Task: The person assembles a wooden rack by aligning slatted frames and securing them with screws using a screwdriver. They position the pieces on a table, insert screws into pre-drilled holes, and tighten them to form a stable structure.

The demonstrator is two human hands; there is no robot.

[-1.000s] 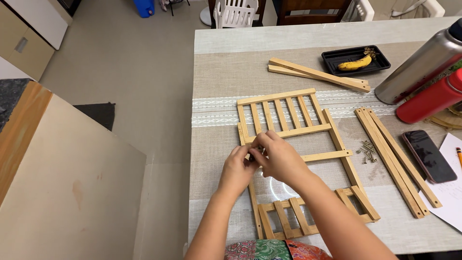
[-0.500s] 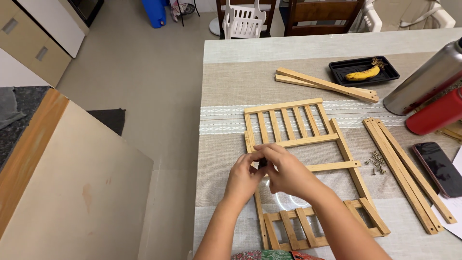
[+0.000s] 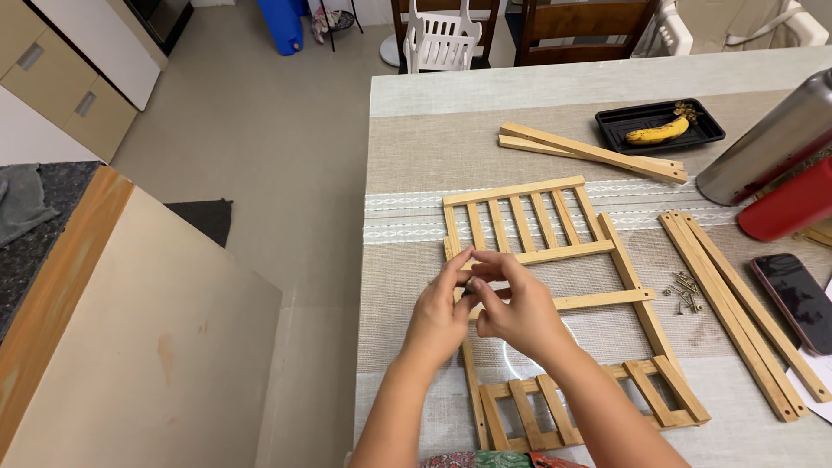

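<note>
Both hands meet over the wooden frame (image 3: 555, 260) lying flat on the table (image 3: 416, 173), left hand (image 3: 442, 316) and right hand (image 3: 511, 308) fingertips pinched together on something too small to identify; screws (image 3: 683, 293) well right.

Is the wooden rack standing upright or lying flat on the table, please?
Lying flat: the rack rests on the table, slats facing up, both hands above its left rail.
</note>
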